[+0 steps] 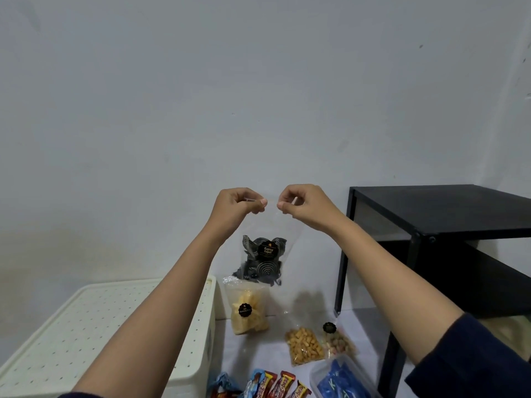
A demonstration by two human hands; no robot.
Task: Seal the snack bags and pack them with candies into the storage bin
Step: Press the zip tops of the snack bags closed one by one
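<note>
A pale wall (201,96) backs a white surface (258,354). A lidded bin (86,326) stands at left, a black table (445,211) at right, and candies (273,383) lie near. The left hand (240,206) and right hand (304,205), raised, each pinch the top edge of a clear bag (263,254), which hangs below and between them.

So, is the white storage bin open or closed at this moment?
Closed. The dotted lid lies flat on top of the white storage bin, and the inside of the bin is not visible.
</note>
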